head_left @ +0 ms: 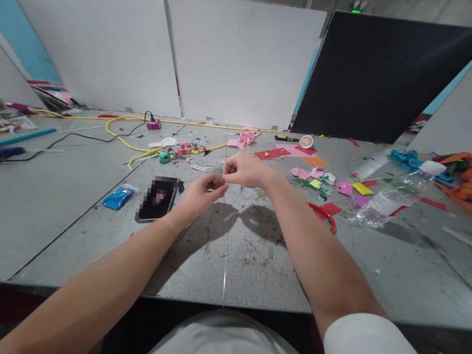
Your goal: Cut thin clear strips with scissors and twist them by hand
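Observation:
Over the middle of the grey table my left hand [202, 195] and my right hand [246, 171] meet, fingertips almost touching. Both are closed in a pinch, thumb against fingers. Whatever is between them is too thin or small to name. Just behind the left fingers lie several thin silvery wires [207, 168], partly hidden by my right hand. A phone [157, 199], its screen blurred out, is left of my left hand, with a blue packet [118, 197] beyond it. Pink crinkled paper [247, 137] sits behind my right hand.
On the right stand a clear plastic bottle [387, 197], orange-handled scissors [328, 224] partly behind my arm, and coloured scraps [315, 176]. A yellow cable [115, 135] loops at the back left near a purple plug [154, 125]. White panels [243, 58] and a black panel [384, 74] border the table.

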`<state>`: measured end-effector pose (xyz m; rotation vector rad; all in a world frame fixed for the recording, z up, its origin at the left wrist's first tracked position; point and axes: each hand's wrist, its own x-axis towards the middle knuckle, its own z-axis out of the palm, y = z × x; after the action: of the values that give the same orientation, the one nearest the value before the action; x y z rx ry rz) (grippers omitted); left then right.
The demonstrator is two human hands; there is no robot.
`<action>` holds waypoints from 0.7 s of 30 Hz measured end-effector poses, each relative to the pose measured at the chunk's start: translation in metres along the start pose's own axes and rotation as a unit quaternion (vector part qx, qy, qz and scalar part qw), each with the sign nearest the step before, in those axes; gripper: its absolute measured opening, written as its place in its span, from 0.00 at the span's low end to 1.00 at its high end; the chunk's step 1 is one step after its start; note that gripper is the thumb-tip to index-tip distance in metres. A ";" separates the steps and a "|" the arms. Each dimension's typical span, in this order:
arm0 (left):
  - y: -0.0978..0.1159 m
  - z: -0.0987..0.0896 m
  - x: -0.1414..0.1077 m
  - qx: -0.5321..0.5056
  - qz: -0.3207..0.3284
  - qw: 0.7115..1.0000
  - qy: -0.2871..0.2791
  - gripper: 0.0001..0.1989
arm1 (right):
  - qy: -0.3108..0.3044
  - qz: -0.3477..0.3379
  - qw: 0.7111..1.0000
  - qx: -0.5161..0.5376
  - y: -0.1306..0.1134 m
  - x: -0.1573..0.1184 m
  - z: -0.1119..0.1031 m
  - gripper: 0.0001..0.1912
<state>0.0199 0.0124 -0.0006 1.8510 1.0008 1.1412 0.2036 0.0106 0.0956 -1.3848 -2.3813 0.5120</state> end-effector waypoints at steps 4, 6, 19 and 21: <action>0.002 -0.001 0.001 -0.053 0.003 0.998 0.022 0.10 | -0.001 -0.001 1.000 -0.008 -0.005 -0.003 -0.001 0.06; 0.003 -0.001 0.001 -0.051 0.001 0.999 0.020 0.09 | -0.005 0.001 1.000 -0.012 -0.006 -0.004 -0.002 0.07; 0.001 -0.001 0.000 -0.035 0.016 0.999 0.031 0.09 | -0.006 0.007 1.000 -0.023 -0.003 -0.003 -0.005 0.06; 0.002 -0.001 -0.001 -0.034 0.026 0.999 0.027 0.08 | -0.002 -0.002 1.000 -0.029 -0.004 -0.003 -0.004 0.05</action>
<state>0.0192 0.0113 0.0011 1.8112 0.9368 1.2469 0.2039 0.0069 0.1002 -1.4048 -2.4201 0.4481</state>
